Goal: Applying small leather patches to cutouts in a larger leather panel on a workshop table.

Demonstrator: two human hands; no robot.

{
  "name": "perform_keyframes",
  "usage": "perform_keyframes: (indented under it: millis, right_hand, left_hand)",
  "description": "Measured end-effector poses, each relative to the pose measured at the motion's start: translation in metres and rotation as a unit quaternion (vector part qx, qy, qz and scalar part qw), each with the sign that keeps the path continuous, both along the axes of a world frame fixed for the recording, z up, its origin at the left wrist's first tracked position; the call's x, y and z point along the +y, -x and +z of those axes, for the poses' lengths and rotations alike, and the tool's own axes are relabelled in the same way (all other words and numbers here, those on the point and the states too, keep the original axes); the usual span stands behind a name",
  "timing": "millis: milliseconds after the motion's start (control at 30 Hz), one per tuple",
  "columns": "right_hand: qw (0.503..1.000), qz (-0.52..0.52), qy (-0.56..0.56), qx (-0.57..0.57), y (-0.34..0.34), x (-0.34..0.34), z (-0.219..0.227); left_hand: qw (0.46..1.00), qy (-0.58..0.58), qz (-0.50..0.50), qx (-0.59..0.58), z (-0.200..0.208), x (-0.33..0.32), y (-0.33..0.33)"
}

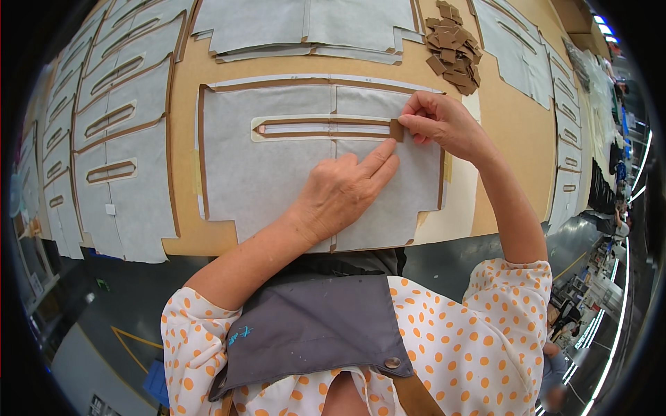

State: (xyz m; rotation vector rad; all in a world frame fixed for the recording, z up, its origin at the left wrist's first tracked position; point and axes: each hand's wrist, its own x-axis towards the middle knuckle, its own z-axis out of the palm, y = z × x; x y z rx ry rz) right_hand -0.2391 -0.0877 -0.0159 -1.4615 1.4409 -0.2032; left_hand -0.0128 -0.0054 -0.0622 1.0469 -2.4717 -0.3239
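Note:
In front of me lies a light grey fabric panel with brown edging and notched lower corners. A long, narrow slot, framed in brown and backed by a white strip, runs across its upper half. My right hand pinches a small brown square piece between thumb and forefinger at the slot's right end. Just below that piece, my left hand rests on the panel. Its index and middle fingers are stretched out, the index tip by the piece's lower edge, and it holds nothing.
A heap of small brown pieces lies at the back right of the tan table. Overlapping rows of slotted grey panels cover the left side. More panels lie at the right, and a stack of grey panels lies beyond mine.

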Motion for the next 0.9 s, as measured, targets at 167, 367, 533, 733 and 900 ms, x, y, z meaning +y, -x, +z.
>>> perform_keyframes:
  millis: [167, 367, 533, 733, 900]
  right_hand:
    - [1.000, -0.007, 0.006, 0.002, -0.001, 0.002, -0.002]
    - [0.999, -0.013, 0.031, 0.014, -0.004, 0.004, -0.006]
    - [0.998, -0.015, 0.047, 0.028, -0.006, 0.006, -0.003]
    - [0.993, -0.052, 0.100, 0.028, -0.007, 0.017, 0.005]
    - [0.946, -0.042, 0.319, 0.031, -0.005, 0.065, -0.008]
  left_hand:
    - [1.000, 0.000, -0.001, 0.002, 0.001, 0.000, 0.000]
    - [1.000, 0.004, -0.004, -0.004, 0.000, -0.001, -0.001]
    - [1.000, 0.018, -0.007, 0.004, 0.000, -0.001, 0.000]
    - [0.999, 0.020, -0.012, 0.034, -0.001, -0.003, -0.001]
    - [0.989, -0.019, 0.018, 0.148, 0.004, -0.012, -0.007]
